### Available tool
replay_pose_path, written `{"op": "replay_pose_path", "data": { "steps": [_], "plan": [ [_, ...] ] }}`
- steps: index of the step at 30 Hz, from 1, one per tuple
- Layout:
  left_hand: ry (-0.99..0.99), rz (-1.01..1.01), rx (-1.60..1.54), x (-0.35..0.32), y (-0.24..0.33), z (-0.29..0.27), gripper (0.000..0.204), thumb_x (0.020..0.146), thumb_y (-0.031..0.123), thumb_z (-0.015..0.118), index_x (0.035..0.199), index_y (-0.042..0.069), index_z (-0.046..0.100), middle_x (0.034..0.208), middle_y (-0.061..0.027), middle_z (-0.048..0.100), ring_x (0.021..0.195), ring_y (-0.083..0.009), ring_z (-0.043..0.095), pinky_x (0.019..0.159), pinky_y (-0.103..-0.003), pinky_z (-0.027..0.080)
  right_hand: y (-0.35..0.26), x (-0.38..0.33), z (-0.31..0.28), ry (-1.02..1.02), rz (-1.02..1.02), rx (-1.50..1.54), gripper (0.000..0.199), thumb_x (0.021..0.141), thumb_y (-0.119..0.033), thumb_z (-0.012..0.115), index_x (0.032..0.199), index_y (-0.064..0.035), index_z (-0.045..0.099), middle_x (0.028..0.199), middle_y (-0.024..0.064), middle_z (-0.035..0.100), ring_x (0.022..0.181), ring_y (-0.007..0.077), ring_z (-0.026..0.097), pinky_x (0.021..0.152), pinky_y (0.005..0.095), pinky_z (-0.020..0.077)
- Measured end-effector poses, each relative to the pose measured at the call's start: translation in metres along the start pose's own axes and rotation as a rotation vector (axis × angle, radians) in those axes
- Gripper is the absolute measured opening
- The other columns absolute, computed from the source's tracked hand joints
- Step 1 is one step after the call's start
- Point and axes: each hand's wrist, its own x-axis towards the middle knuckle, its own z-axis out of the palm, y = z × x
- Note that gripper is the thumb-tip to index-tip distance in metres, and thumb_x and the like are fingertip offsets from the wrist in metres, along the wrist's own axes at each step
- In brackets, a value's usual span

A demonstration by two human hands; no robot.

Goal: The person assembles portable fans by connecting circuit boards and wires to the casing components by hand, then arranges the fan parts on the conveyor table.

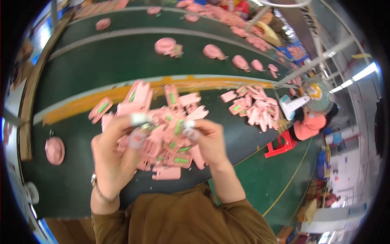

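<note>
My left hand [115, 152] is over a heap of pink plastic casings [168, 142], with thumb and forefinger pinched together. Between those fingertips is a small shiny piece [149, 125], too blurred to name. My right hand [211, 142] faces it across the heap, its thumb and forefinger also closed in a pinch. A green strip [178, 127] shows right at those fingertips; whether they grip it or it lies on a casing behind, I cannot make out. White covers wrap the pinching fingertips of both hands. Several casings carry similar green strips.
A second pile of pink casings [258, 107] lies to the right. One round pink handheld fan [55, 150] rests at far left. Beyond a yellow-edged rail [162, 81], several pink fans [166, 46] sit on a green belt [122, 53]. A red stool [280, 144] stands right, near a person.
</note>
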Motion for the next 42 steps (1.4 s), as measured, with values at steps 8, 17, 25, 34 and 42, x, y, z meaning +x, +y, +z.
{"op": "replay_pose_path", "data": {
  "steps": [8,17,25,34,42],
  "plan": [
    [-0.137,0.171,0.054,0.017,0.013,0.012,0.022,0.105,-0.006,0.079,0.126,-0.006,0.082,0.106,-0.0129,0.080,0.093,-0.0217,0.080,0.085,-0.034,0.065,-0.066,-0.026,0.039,-0.072,-0.213,-0.024,0.027,0.117,-0.008,0.071,0.138,0.0077,0.078,0.110,0.0145,0.083,0.077,0.0133,0.065,0.069,0.0277,0.0521],
    [-0.200,0.212,0.054,0.015,0.019,0.018,0.018,0.102,-0.001,0.085,0.120,-0.004,0.083,0.098,-0.0122,0.079,0.084,-0.0235,0.077,0.077,-0.034,0.061,-0.082,-0.031,0.054,0.000,-0.313,-0.176,0.017,0.112,-0.003,0.082,0.126,0.0057,0.078,0.110,0.0077,0.084,0.092,0.0089,0.076,0.080,0.0257,0.0608],
    [-0.194,0.380,0.082,0.035,0.006,0.022,0.019,0.094,-0.004,0.086,0.113,-0.002,0.084,0.089,-0.0111,0.074,0.075,-0.0236,0.072,0.069,-0.036,0.056,-0.104,-0.010,0.039,-0.068,-0.401,-0.443,0.015,0.109,-0.003,0.085,0.118,0.0048,0.076,0.090,0.0046,0.081,0.078,0.0059,0.072,0.069,0.0255,0.0569],
    [-0.233,0.350,0.183,0.023,-0.002,0.008,0.024,0.089,-0.006,0.086,0.112,0.001,0.086,0.084,-0.0101,0.070,0.070,-0.0260,0.071,0.063,-0.037,0.055,-0.101,0.000,0.030,-0.202,-0.459,-0.758,0.015,0.105,-0.006,0.088,0.111,0.0016,0.077,0.085,0.0068,0.077,0.067,0.0107,0.069,0.059,0.0329,0.0530],
    [-0.278,0.390,0.082,0.019,-0.008,-0.002,0.022,0.088,-0.005,0.085,0.106,0.003,0.079,0.088,-0.0082,0.065,0.065,-0.0242,0.068,0.054,-0.039,0.052,-0.100,0.009,0.028,-0.368,-0.238,-0.481,0.020,0.108,-0.010,0.089,0.115,0.0026,0.076,0.094,0.0053,0.083,0.081,0.0067,0.076,0.071,0.0259,0.0594]
  ]
}}
